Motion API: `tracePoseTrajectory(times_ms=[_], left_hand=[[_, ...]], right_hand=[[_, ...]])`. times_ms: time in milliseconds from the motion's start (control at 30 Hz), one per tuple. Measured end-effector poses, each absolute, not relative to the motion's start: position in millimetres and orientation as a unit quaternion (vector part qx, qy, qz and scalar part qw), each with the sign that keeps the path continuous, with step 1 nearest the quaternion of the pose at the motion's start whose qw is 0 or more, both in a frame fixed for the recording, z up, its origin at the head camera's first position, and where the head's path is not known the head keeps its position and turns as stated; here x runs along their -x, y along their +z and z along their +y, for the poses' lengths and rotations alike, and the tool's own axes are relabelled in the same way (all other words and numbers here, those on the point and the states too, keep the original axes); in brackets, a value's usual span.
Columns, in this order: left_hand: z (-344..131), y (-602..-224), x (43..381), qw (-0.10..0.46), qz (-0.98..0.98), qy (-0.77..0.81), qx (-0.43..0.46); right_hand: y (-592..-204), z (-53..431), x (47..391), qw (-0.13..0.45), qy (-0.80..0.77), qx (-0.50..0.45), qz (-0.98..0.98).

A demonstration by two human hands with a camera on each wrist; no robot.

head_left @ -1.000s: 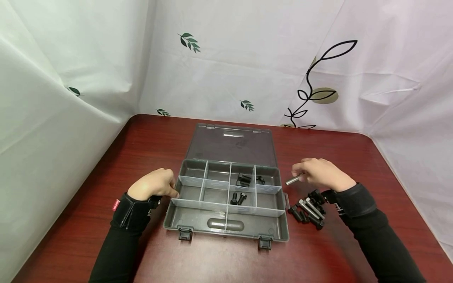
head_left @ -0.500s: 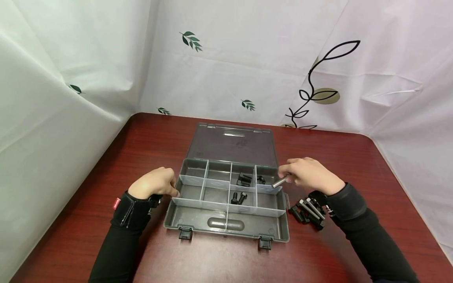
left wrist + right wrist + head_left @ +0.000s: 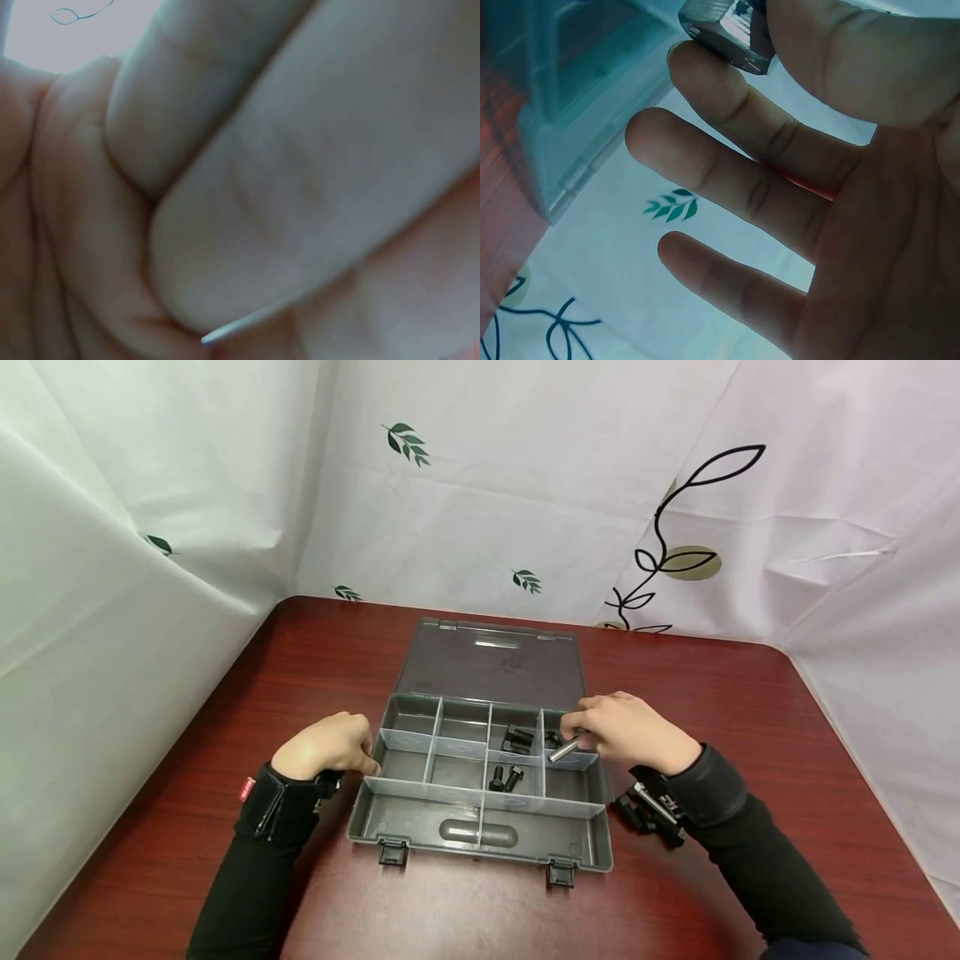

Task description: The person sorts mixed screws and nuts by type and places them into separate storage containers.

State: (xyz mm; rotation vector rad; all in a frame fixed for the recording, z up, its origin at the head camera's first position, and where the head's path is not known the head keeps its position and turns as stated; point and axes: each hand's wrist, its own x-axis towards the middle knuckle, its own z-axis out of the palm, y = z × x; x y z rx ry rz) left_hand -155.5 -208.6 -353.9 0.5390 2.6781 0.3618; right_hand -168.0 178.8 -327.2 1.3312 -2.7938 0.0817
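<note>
A grey plastic organizer box (image 3: 412, 810) lies with its lid folded back, divided into compartments. At its left wall, my left hand (image 3: 330, 749) grips the edge, the thumb side right at the rim. Curled fingers (image 3: 300, 165) fill the left wrist view. My right hand (image 3: 626, 731) pinches a silver bolt (image 3: 564, 749) between thumb and index finger, over the right-hand compartments. Its hex head shows in the right wrist view, where the other fingers (image 3: 697, 157) are extended. Black bolts (image 3: 517, 740) lie in several compartments towards the right.
A pile of black and silver bolts (image 3: 628, 812) lies on the red-brown table (image 3: 315, 664) right of the box, partly hidden by my right wrist. The grey lid (image 3: 491, 664) rests behind the compartments. White patterned cloth (image 3: 465, 485) stands around the table.
My right hand has moved left with the silver bolt, from beside the box to over its right-hand compartments. My left hand has stayed at the left wall.
</note>
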Motion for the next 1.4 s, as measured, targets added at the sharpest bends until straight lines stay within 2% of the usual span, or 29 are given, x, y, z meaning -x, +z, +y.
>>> tracePoseTrajectory(times_ms=[500,1033,1400], left_hand=[[-209.5,-353.3,156.3,0.188,0.954,0.130,-0.195],[-209.5,-353.6,154.8,0.190,0.954,0.129,-0.192],[-208.9,-352.4,155.7,0.202,0.953,0.134,-0.181]], right_hand=[[-330.8,147.6,167.5,0.026,0.007,-0.453,-0.891],[-325.6,105.8,161.9,0.079,-0.022,-0.507,-0.858],[-328.1,82.5,159.2,0.059,-0.022,-0.521,-0.852]])
